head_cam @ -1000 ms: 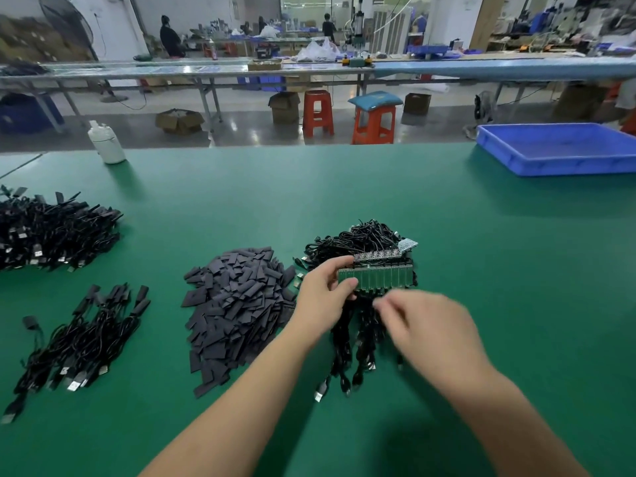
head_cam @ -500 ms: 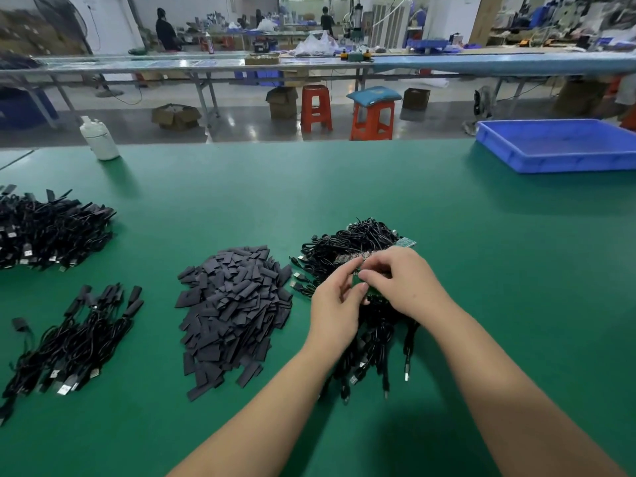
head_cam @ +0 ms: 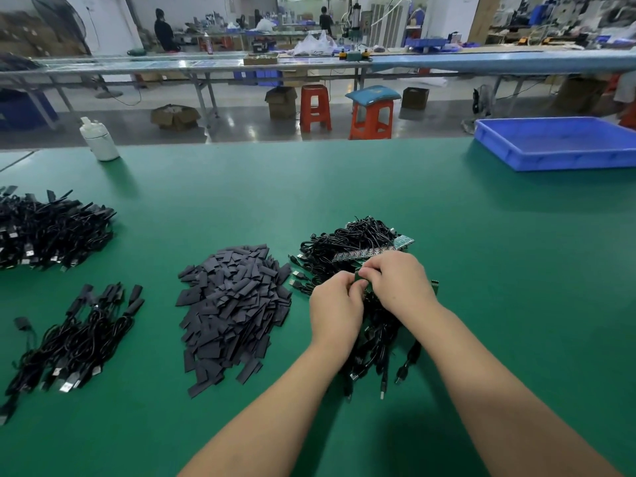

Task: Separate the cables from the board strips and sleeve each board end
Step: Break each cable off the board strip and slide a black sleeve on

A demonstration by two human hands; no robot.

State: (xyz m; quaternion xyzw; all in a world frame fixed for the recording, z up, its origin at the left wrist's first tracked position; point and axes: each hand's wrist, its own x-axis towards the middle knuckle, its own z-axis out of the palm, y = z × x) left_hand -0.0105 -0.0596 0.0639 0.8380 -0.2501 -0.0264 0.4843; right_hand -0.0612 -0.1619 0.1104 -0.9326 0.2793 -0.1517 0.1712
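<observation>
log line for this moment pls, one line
phase: separating cable from board strip | left hand: pinches green board strip | right hand: pinches same strip | sleeve pile: untouched

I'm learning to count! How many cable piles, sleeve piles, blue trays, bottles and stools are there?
Cable piles: 3
Sleeve piles: 1
Blue trays: 1
Bottles: 1
Stools: 2
Total: 8
</observation>
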